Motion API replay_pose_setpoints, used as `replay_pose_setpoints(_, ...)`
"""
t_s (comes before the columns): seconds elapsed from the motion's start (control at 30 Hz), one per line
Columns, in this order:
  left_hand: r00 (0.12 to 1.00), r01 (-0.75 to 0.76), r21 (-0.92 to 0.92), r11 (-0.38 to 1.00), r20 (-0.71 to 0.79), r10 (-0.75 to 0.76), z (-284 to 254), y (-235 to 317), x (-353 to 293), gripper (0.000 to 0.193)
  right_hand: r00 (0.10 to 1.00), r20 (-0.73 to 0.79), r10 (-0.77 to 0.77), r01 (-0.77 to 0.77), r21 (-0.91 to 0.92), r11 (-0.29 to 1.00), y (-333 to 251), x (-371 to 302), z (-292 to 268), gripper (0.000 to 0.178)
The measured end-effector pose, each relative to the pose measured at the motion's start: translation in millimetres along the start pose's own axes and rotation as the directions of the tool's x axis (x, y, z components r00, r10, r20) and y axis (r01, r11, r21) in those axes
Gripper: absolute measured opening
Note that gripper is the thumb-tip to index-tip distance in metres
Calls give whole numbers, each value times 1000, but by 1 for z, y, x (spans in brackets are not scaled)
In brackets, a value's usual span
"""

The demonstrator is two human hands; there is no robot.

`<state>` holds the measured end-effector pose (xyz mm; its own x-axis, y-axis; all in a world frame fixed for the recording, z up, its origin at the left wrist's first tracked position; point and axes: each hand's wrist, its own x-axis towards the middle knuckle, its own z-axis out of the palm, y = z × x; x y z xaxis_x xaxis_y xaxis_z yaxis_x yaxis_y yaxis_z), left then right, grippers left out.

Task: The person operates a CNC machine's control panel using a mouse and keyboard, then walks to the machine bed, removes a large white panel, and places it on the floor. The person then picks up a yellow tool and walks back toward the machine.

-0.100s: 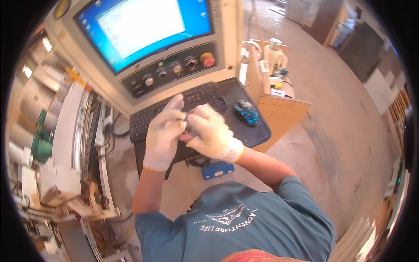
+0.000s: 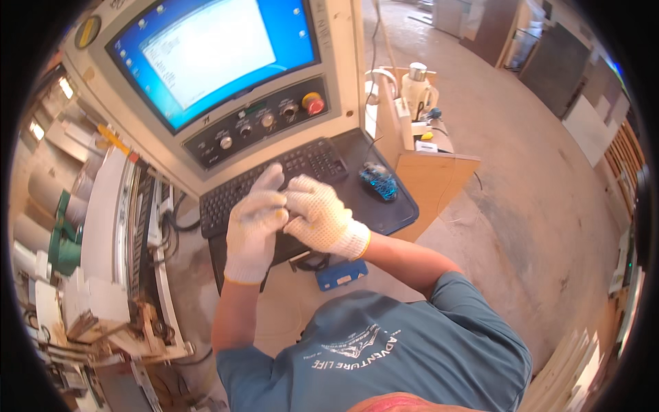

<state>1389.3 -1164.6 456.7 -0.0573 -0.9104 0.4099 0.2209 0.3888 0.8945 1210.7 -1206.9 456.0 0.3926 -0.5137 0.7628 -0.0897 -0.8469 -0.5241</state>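
My left hand (image 2: 252, 230) and my right hand (image 2: 319, 216) wear pale knitted work gloves with yellow dots and yellow-edged cuffs. They meet in front of my body, above the near edge of the black keyboard (image 2: 223, 201). One left finger points up and away over the keys, while the thumb and other fingers bend toward the right hand. The right fingers curl in and touch the left fingertips. Whatever lies between them is hidden. A black mouse with blue markings (image 2: 379, 181) rests on the dark tray (image 2: 406, 213), right of the keyboard.
Behind the keyboard rises a beige control cabinet (image 2: 89, 75) with a lit screen (image 2: 206, 55), knobs and a red stop button (image 2: 314, 104). A blue box (image 2: 342, 275) sits below the tray. Machine rails (image 2: 130, 226) run along the left. At right, a wooden stand (image 2: 436, 168) holds a cream jug (image 2: 417, 89).
The view has shifted slightly, so the screen and keyboard sit further left. My right hand has turned a little, and its fingers stay against the left ones.
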Motion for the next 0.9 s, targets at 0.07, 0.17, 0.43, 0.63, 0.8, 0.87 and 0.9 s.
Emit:
replay_pose_setpoints(0.07, 999, -30, 6, 1000, -19, 30, 3, 5, -7, 35, 998, 59, 37, -41, 73, 996, 1, 0, 5, 19)
replay_pose_setpoints(0.17, 990, -43, 178, 983, -122, 65, 8, 13, -19, 44, 995, 95, 35, -42, 72, 997, 6, -3, 10, 18)
replay_pose_setpoints(0.43, 981, 132, 421, 897, -185, -57, 5, 33, -40, 31, 884, 234, 405, -418, 783, 461, -2, -2, 36, 36)
replay_pose_setpoints(0.63, 986, 144, 304, 942, -127, -110, -22, 12, -39, 23, 812, 453, 369, -580, 696, 423, 8, -2, 32, 48)
replay_pose_setpoints(0.8, 913, 157, 62, 986, -391, -121, -91, -25, 4, 25, 984, -45, 174, -176, -50, 983, 40, -6, -3, 49)
replay_pose_setpoints(0.87, 863, 123, -100, 987, -480, -157, -127, -39, 30, 27, 978, -139, 156, -187, -247, 951, 58, -19, -25, 43)
replay_pose_setpoints(0.9, 898, 43, 117, 992, -440, 13, -144, -45, 39, 28, 972, -164, 167, -208, -282, 936, 68, -28, -36, 40)
